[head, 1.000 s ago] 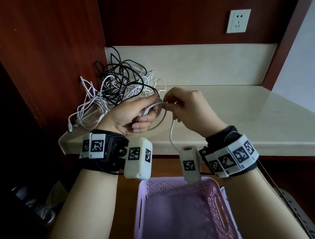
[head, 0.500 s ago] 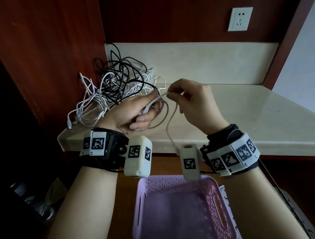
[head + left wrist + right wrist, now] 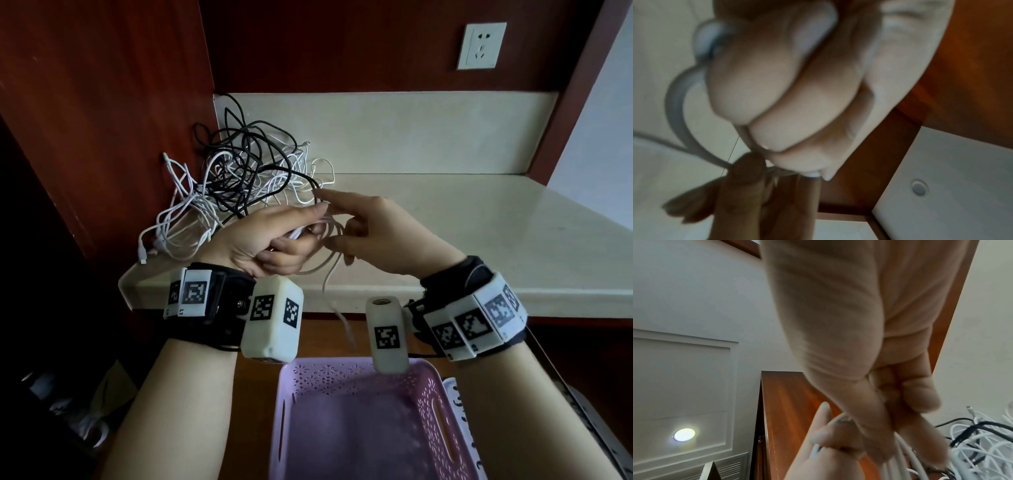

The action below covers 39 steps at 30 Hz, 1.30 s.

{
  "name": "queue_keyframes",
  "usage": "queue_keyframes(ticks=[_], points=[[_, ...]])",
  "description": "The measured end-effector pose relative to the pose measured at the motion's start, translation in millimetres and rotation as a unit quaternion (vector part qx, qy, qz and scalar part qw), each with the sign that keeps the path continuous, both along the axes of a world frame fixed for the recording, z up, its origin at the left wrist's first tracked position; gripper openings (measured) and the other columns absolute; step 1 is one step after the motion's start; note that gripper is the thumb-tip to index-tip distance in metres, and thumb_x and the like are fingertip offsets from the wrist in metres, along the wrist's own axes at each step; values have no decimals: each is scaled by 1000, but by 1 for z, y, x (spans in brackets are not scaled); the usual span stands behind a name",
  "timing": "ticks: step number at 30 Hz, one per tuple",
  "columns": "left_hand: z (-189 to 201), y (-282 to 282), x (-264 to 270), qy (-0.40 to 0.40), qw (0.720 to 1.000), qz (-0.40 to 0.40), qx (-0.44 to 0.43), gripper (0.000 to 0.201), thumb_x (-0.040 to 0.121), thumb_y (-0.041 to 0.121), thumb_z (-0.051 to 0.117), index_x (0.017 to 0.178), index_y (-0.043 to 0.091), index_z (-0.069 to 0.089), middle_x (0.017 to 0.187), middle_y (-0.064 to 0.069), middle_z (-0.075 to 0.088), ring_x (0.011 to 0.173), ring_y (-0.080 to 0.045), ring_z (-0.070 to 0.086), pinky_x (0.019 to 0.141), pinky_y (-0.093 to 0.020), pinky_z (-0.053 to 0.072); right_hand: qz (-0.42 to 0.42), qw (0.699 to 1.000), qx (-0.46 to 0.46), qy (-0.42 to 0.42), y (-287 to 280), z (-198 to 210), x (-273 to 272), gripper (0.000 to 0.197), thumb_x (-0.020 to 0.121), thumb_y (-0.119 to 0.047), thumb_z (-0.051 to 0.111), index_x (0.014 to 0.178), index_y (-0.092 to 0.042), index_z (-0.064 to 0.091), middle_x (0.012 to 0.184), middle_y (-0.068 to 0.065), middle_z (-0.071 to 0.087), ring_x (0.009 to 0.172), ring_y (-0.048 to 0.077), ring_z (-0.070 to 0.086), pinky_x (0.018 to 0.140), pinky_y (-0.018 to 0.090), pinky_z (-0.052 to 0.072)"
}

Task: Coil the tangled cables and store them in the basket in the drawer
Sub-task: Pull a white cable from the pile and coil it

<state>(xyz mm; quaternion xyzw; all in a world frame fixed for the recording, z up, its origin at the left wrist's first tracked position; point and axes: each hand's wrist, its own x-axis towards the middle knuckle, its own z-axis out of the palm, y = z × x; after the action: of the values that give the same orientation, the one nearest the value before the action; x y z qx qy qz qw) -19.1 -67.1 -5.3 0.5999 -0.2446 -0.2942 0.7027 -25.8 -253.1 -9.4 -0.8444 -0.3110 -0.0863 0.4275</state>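
My left hand [image 3: 294, 246] grips a small coil of white cable [image 3: 322, 267] in front of the counter edge; in the left wrist view its curled fingers [image 3: 777, 97] close round the white cable [image 3: 676, 104]. My right hand [image 3: 337, 222] is against the coil, index finger stretched out, thumb and the other fingers curled at the strands. The right wrist view has its fingertips [image 3: 890, 426] on the white cable [image 3: 898, 456]. A loose tail hangs down between my wrists. The tangle of black and white cables [image 3: 246, 185] lies in the counter's back left corner. The pink basket [image 3: 442, 428] sits below, and nothing lies in the part I can see.
The pale countertop [image 3: 445, 222] runs to the right of the tangle. Dark wood panels close off the left side and the back, with a wall socket [image 3: 481, 46] high on the back panel. A white perforated object [image 3: 459, 411] lies against the basket's right side.
My right hand has come down from above the coil to the left hand, its index finger now stretched out. The hanging tail has swung and looks shorter. The left hand keeps its grip.
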Motion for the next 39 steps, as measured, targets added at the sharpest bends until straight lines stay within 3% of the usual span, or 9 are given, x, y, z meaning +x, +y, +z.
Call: queue_keyframes(ticks=[8, 13, 19, 22, 25, 27, 32, 36, 39], points=[[5, 9, 6, 77, 970, -216, -84, 41, 96, 46, 40, 83, 12, 57, 41, 8, 32, 28, -7, 27, 36, -17, 25, 79, 991, 95, 59, -5, 7, -5, 26, 83, -5, 67, 108, -13, 61, 77, 7, 63, 48, 17, 54, 46, 21, 42], [7, 4, 0, -4, 997, -56, -44, 54, 83, 60, 34, 76, 9, 52, 40, 9, 40, 26, 0, 33, 33, -12, 32, 41, 992, 106, 48, -5, 9, -7, 6, 86, -6, 65, 92, -4, 64, 62, 24, 61, 44, 26, 52, 46, 27, 43], [-2, 6, 3, -179, 976, 47, 112, 84, 60, 57, 81, 112, -1, 49, 76, 3, 62, 65, -9, 59, 60, -19, 48, 17, 996, 74, 48, -14, 10, -7, 7, 85, -2, 65, 87, 4, 64, 53, 17, 60, 38, 20, 50, 45, 23, 42], [3, 0, -4, -248, 935, 24, 252, 42, 80, 36, 72, 112, 12, 59, 96, 5, 65, 89, 0, 62, 81, -15, 47, 36, 997, 50, 49, -13, 9, -8, 4, 85, -2, 65, 89, -1, 66, 53, 11, 61, 38, 15, 50, 47, 21, 43], [3, -3, -9, -231, 934, -26, 273, 39, 82, 32, 64, 111, 6, 63, 106, -11, 71, 104, -31, 63, 97, -40, 48, 73, 994, 66, 49, -11, 9, -8, 8, 84, 3, 64, 92, 5, 64, 61, 17, 62, 44, 21, 54, 45, 24, 45], [0, -6, -12, -199, 956, -39, 214, 41, 78, 26, 64, 112, 2, 63, 106, -21, 69, 101, -41, 62, 92, -44, 51, 98, 991, 83, 44, -12, 11, -9, 10, 84, 4, 63, 93, 7, 64, 66, 25, 61, 47, 23, 55, 44, 25, 45], [-2, -12, -12, -142, 975, -7, 171, 67, 64, 40, 82, 101, -9, 54, 76, -13, 63, 60, -18, 61, 54, -21, 49, 108, 987, 110, 40, -16, 14, -10, 14, 84, 5, 63, 95, -2, 68, 66, 12, 64, 48, 22, 55, 44, 25, 45], [3, -10, -18, -168, 963, 45, 205, 25, 80, 24, 74, 75, 5, 58, 59, -2, 58, 51, -12, 55, 51, -19, 46, 74, 994, 79, 32, -15, 14, -10, 17, 84, 4, 65, 97, -6, 72, 68, 12, 68, 50, 20, 60, 51, 26, 52], [5, -14, -21, -175, 959, 70, 210, 7, 79, 14, 64, 82, 11, 59, 55, 4, 62, 50, -8, 58, 50, -17, 46, 25, 999, 38, -1, -15, 13, -9, 16, 85, 1, 65, 98, -5, 72, 66, 9, 70, 50, 17, 64, 55, 26, 56]])
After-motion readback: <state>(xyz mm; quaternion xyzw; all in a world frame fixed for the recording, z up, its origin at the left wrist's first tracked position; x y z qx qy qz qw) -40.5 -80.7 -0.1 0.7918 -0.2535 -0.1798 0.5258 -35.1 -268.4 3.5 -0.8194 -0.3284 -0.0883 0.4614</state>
